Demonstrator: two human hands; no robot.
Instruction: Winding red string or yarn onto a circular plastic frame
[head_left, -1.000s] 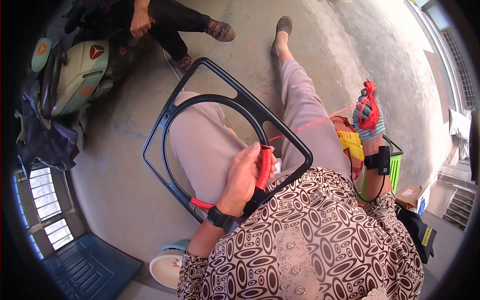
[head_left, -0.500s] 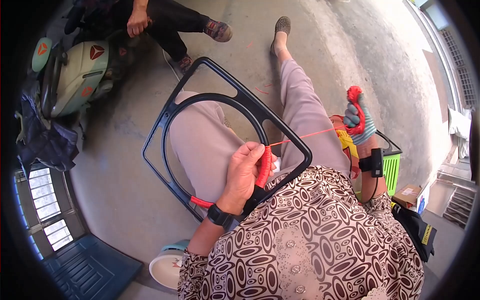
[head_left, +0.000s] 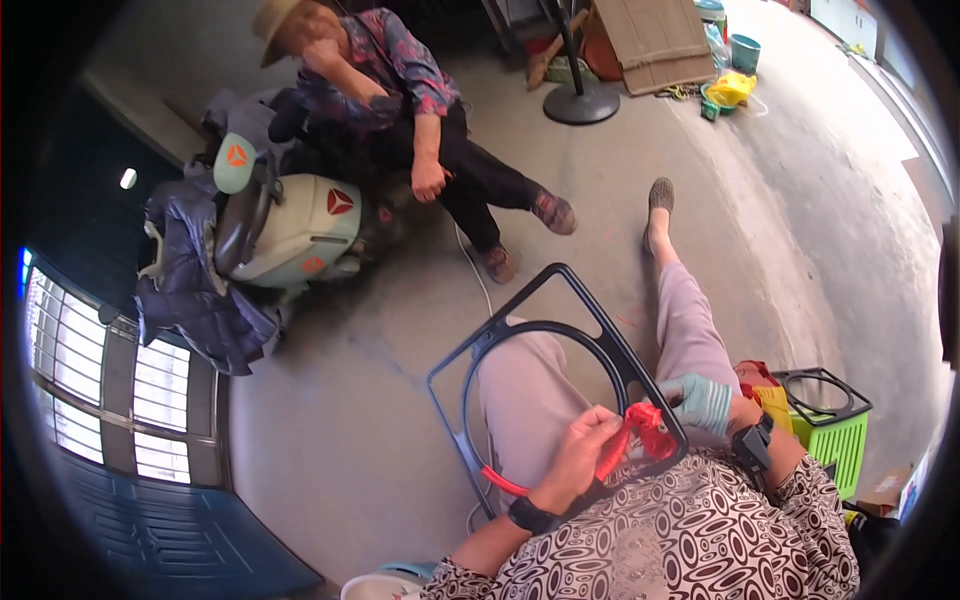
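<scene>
Head view:
Frame: black plastic square frame w/ round opening (head_left: 535,335) lay across lap, long axis running away from wearer.
L hand (head_left: 580,460): pinched red cord (head_left: 640,435) at near rim.
R hand (head_left: 700,400): gloved, gripped same cord, just beside L.

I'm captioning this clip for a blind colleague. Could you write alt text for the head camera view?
A seated person holds a black frame with a round opening on their lap, the bare left hand and gloved right hand gripping red cord at its rim. A second person sits beside a pale scooter on the concrete floor.
</scene>
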